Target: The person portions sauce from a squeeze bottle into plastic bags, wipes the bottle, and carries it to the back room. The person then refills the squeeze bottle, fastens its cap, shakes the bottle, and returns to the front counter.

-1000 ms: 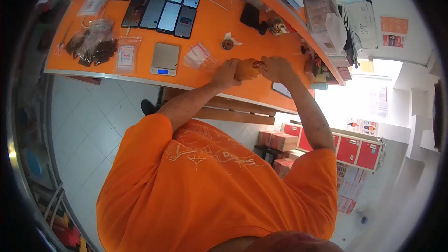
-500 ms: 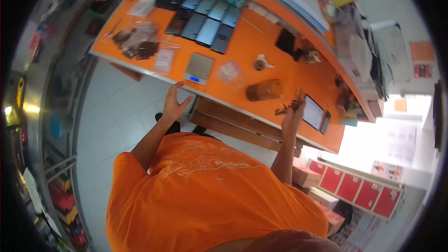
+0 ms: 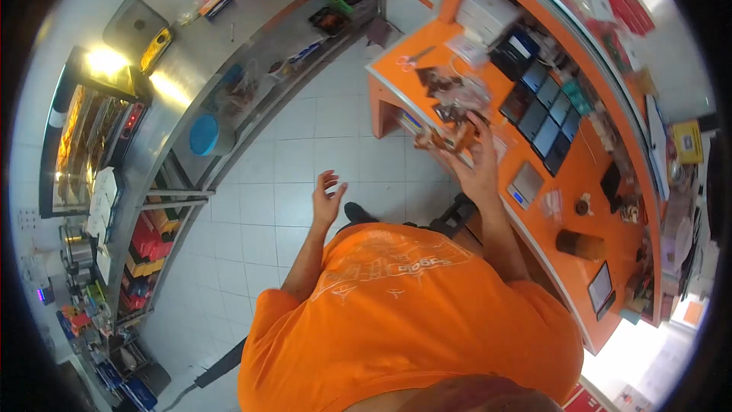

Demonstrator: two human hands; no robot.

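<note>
Hands stand well apart, the right hand (image 3: 478,172) at the near edge of the counter (image 3: 543,229), the left hand (image 3: 328,198) away to its left over the floor (image 3: 263,206). The right is clamped on a brown bundle (image 3: 456,137), pinched between thumb and spread fingertips; the left holds nothing, fingers loosely curled, thumb apart.

Half a second ago the right had the bundle over the counter's other end, beside the tablet (image 3: 600,284), and the left was at the edge by the scale (image 3: 525,185). A second ago both hands were on the cylinder (image 3: 579,245), which now lies on its side, well to the right hand's right, beyond the scale.

Phones (image 3: 547,136) lie in rows ahead and right of that hand, bags (image 3: 469,97) just beyond it. The bundle looks crumpled, with lighter tan patches; its detail is blurred.
</note>
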